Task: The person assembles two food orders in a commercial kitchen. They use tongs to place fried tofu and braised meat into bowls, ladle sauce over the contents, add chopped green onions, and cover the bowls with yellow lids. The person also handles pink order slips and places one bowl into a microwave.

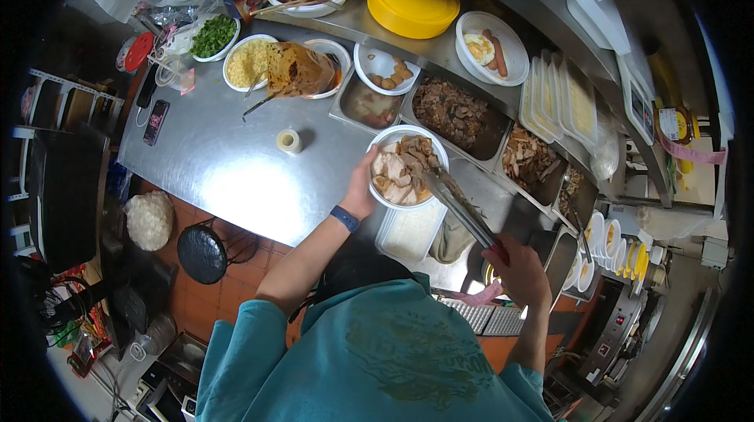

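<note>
My left hand [361, 185] grips the left rim of a white bowl [375, 144] and holds it over the counter. Sliced pale meat [393, 177] fills the bowl's left side, and browner pieces [419, 153] lie on the right. In my right hand [518, 269] is a pair of metal tongs [466, 214], closed around by my fingers near its red end. The tips of the tongs reach the brown meat inside the bowl. Past the bowl, a steel tray of chopped dark meat [449, 110] sits in the counter, with a tray of lighter shredded meat [525, 153] beside it.
On the steel counter [181, 163] stand a small pale cup [289, 141], a phone [155, 122], a bowl of chopped greens [214, 37] and a bowl of minced garlic-like bits [248, 64]. The shelf above holds a yellow lidded tub [413, 1] and a bowl with egg and sausage [492, 49].
</note>
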The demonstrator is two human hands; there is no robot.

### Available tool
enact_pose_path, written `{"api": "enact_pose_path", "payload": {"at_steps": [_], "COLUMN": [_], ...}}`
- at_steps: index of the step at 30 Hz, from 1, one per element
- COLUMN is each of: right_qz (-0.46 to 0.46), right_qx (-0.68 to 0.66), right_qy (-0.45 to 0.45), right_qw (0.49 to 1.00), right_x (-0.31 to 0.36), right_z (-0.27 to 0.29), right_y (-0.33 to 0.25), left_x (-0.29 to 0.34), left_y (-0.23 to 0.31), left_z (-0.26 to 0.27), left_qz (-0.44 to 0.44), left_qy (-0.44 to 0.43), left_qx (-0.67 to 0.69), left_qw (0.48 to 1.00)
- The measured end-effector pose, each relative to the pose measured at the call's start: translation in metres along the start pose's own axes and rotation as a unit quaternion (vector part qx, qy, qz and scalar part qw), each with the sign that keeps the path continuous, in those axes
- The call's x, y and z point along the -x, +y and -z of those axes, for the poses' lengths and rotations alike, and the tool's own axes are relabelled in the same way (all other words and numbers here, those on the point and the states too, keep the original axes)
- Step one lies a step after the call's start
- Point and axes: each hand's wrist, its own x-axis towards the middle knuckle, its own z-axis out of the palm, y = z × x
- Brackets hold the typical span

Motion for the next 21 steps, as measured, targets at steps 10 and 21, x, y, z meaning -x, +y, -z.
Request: {"api": "enact_pose_path", "payload": {"at_steps": [10,21], "right_qz": [0.071,0.126], "right_qx": [0.033,0.067], "right_qy": [0.012,0.137], "right_qw": [0.997,0.980], "right_x": [0.000,0.000], "right_z": [-0.002,-0.037], "right_y": [-0.022,-0.020], "left_x": [0.013,0.023], "left_y": [0.004,0.002], "left_z": [-0.004,-0.002], "left_qz": [-0.012,-0.056], "left_qy": [-0.013,0.006], "left_qx": [-0.032,-0.021], "left_qw": [0.999,0.998]}}
